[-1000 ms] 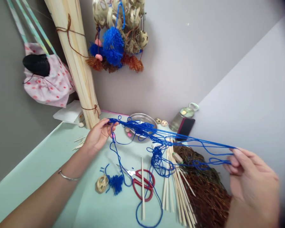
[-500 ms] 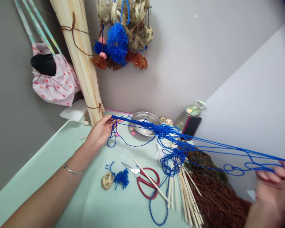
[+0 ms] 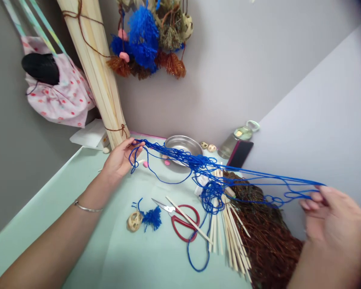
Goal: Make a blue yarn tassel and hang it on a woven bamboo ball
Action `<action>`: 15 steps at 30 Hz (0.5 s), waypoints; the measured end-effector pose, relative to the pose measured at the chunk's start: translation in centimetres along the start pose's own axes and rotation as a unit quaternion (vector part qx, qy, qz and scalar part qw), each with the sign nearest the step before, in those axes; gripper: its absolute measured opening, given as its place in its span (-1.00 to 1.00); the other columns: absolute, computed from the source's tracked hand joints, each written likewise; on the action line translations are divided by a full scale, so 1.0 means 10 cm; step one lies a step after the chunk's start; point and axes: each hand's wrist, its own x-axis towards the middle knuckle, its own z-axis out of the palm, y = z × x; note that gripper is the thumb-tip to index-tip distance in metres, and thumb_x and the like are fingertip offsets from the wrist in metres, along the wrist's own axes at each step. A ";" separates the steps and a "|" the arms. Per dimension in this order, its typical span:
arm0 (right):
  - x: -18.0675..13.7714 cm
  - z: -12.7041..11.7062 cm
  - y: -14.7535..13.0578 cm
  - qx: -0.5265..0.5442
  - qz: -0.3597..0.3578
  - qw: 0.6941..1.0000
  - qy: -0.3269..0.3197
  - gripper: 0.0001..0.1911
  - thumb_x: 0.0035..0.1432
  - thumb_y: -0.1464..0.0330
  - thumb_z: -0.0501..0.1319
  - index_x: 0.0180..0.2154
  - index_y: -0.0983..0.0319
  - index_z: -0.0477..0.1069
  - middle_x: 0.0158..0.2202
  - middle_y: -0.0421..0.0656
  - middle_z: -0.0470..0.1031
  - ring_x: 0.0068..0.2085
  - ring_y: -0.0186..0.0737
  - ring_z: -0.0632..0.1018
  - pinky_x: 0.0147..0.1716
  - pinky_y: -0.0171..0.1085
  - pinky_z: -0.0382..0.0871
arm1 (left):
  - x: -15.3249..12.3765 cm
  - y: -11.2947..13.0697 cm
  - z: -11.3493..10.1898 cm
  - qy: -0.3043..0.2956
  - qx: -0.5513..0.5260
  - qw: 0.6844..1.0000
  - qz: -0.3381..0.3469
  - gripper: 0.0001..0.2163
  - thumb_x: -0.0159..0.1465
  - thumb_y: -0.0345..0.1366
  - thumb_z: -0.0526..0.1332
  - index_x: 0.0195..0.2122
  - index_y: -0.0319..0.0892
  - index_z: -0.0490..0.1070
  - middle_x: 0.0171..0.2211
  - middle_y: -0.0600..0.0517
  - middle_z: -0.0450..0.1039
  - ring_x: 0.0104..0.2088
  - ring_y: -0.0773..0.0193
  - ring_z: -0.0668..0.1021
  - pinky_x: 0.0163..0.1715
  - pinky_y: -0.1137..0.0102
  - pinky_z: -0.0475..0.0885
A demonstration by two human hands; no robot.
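Yarn (image 3: pixel 198 161), blue, tangled, stretched between left hand (image 3: pixel 117 159), right hand (image 3: pixel 333 214).

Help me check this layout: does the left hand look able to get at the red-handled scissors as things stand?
Probably not straight away: the left hand holds the blue yarn. Freed, it likely could; the scissors lie nearby on the table, with a pale strip across them.
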 end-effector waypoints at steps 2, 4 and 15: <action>-0.05 0.08 0.04 -0.014 0.042 0.998 -0.041 -0.74 -0.23 0.28 0.36 -0.40 0.18 0.44 -0.53 -0.18 0.37 -0.58 -0.29 0.34 -0.58 -0.21 0.17 | 0.00 -0.04 0.00 -0.012 0.010 1.000 0.000 -0.75 0.33 -0.48 0.04 -0.49 -0.32 0.39 -0.51 -0.06 0.52 -0.47 0.36 0.61 -0.43 0.57 0.57; -0.13 0.17 0.06 -0.075 0.051 0.992 -0.088 -0.61 -0.21 0.27 0.38 -0.24 0.20 0.49 -0.39 -0.12 0.47 -0.52 -0.27 0.42 -0.52 -0.21 0.25 | -0.01 -0.08 0.00 -0.020 0.018 1.000 0.003 -0.75 0.32 -0.49 0.05 -0.50 -0.31 0.38 -0.52 -0.04 0.50 -0.45 0.33 0.62 -0.42 0.56 0.57; -1.09 0.99 -0.03 -0.152 -0.077 0.879 -0.445 -0.74 0.19 0.19 0.15 -0.35 0.22 0.48 -0.43 -0.15 0.52 -0.41 -0.21 0.49 -0.40 -0.29 0.31 | -0.03 -0.06 0.01 -0.028 0.029 0.999 -0.003 -0.75 0.32 -0.48 0.05 -0.49 -0.31 0.39 -0.54 -0.02 0.50 -0.50 0.37 0.60 -0.46 0.58 0.55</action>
